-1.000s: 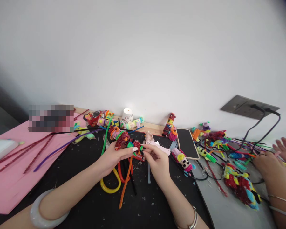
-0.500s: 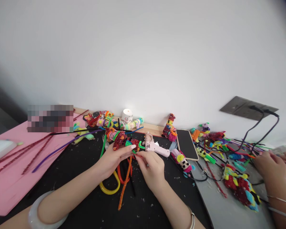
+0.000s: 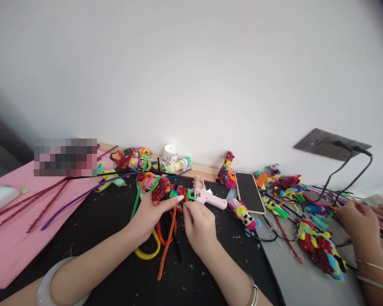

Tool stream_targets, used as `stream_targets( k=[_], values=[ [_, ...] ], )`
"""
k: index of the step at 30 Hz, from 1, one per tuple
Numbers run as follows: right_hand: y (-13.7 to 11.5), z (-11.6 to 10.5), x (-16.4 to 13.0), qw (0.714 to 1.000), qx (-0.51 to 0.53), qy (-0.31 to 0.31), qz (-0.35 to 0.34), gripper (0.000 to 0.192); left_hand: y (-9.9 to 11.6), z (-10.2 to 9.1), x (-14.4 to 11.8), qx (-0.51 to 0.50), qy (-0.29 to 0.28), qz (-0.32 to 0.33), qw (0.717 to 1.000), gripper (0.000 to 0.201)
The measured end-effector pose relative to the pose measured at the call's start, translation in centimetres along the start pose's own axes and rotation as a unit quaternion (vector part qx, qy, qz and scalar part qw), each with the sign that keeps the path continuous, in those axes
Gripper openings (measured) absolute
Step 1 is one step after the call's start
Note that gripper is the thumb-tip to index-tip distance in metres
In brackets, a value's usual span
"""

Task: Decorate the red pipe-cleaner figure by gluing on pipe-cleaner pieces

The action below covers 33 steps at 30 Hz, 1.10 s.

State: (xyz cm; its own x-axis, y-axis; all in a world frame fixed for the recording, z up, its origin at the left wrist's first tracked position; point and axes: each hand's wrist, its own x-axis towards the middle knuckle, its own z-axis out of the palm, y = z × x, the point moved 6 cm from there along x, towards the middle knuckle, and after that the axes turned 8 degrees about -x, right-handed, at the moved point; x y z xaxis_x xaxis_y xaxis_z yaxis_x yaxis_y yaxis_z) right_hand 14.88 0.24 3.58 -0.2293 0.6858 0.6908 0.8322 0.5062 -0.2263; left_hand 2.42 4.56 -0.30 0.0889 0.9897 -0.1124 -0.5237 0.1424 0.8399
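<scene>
In my left hand (image 3: 151, 214) is a pipe-cleaner figure (image 3: 161, 190) in glittery dark red, with pink, orange and green parts. My left fingers are closed around it, the thumb lying along its right part. My right hand (image 3: 200, 225) is closed in a pinch at that right end, beside a small bent green pipe-cleaner piece (image 3: 190, 195). Whatever sits between those fingertips is hidden. Under the hands, an orange pipe cleaner (image 3: 166, 250) and a yellow loop (image 3: 148, 254) lie on the black mat (image 3: 127, 276). Just beyond my right hand rests a pale pink glue gun (image 3: 212, 199).
Finished-looking pipe-cleaner figures, one standing (image 3: 227, 170), line the back by a paper cup (image 3: 170, 154). Pink board (image 3: 12, 255) with loose pipe cleaners is at left. To the right are a phone-like slab (image 3: 250, 192), cables, a wall socket (image 3: 332, 144) and another person's hand (image 3: 359, 223).
My right hand's fingers have curled in more at the figure's right end. The held figure has turned slightly, showing more of its red part. The other person's hand has shifted a little left.
</scene>
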Motion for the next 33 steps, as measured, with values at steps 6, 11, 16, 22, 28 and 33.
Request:
stream_targets(
  k=[6,11,16,22,28,33],
  values=[
    [0.1,0.0,-0.2,1.000,-0.014,-0.010,0.000,0.021,0.8,0.0,0.0,0.077,-0.003,0.033,0.996,0.032],
    [0.2,0.0,-0.1,1.000,0.003,-0.012,0.004,0.019,1.0,-0.1,0.2,0.115,-0.002,0.046,0.992,0.028],
    [0.4,0.0,-0.1,1.000,0.010,-0.009,0.001,0.018,1.3,0.1,0.2,0.130,-0.010,0.058,0.990,0.029],
    [0.6,0.0,-0.2,1.000,0.002,-0.010,0.004,0.018,1.3,-0.1,0.3,0.142,-0.009,0.065,0.988,0.029],
    [0.6,0.1,-0.1,1.000,-0.008,-0.015,0.002,0.018,1.7,0.0,0.4,0.169,-0.018,0.083,0.982,0.028],
    [0.6,0.3,-0.1,1.000,-0.010,-0.017,0.001,0.018,2.0,0.0,0.5,0.209,-0.013,0.104,0.972,0.032]
  ],
)
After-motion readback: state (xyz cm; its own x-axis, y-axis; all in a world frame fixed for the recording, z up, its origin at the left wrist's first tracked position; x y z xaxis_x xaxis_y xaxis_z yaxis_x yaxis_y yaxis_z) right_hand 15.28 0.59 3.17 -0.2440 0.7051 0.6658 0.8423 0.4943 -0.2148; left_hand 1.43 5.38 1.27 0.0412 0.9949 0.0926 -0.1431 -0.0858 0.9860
